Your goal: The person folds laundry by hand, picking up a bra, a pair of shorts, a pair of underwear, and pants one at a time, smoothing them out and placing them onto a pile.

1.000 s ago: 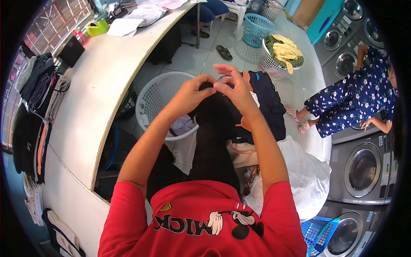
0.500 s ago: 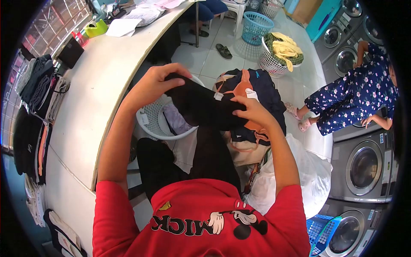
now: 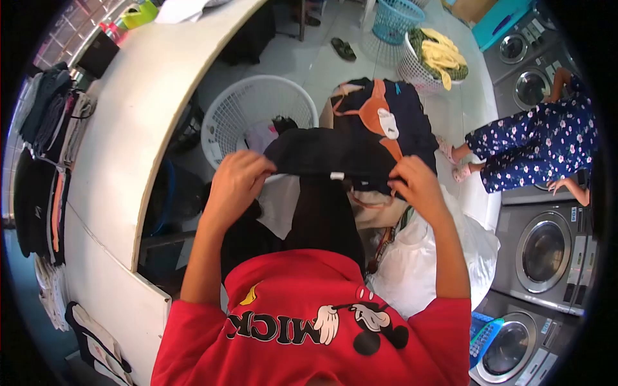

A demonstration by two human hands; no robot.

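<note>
A black garment is stretched between my two hands above my lap, with a small white tag at its near edge. My left hand pinches its left corner, and my right hand grips the right corner. Behind it on the left stands a white laundry basket with a lilac cloth inside. Past the garment on the right lies a pile of dark clothes with an orange garment on top.
A long white table curves along the left, with folded clothes beyond it. A white bag lies at my right. Farther off are a filled basket, a blue basket, washing machines and a person in floral clothes.
My hands have come nearer to me and spread the black garment wider, its edge now straight between them. More of the white basket shows. The view has shifted.
</note>
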